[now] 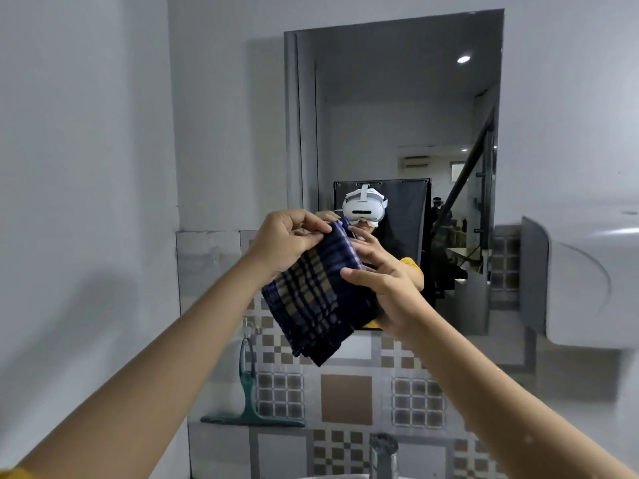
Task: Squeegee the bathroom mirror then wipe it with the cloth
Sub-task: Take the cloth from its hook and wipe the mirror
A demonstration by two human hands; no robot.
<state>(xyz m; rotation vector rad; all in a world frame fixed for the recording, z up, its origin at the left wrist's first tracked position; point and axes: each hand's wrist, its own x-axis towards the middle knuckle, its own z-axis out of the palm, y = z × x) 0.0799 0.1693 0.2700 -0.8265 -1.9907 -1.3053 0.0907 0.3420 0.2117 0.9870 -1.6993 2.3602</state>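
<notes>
A tall frameless mirror (394,108) hangs on the white wall straight ahead. In front of its lower part I hold a folded dark blue and tan checked cloth (314,299) in both hands. My left hand (287,243) pinches the cloth's top edge. My right hand (383,285) grips its right side, thumb on the front and fingers behind. A green squeegee (249,395) hangs from a hook on the tiled wall below the mirror's left corner, blade down. The mirror reflects a person wearing a white headset.
A white wall-mounted appliance (587,281) juts out at the right, close to the mirror's edge. A metal tap (383,456) and the sink rim sit at the bottom centre. Patterned brown and grey tiles (345,399) cover the wall under the mirror.
</notes>
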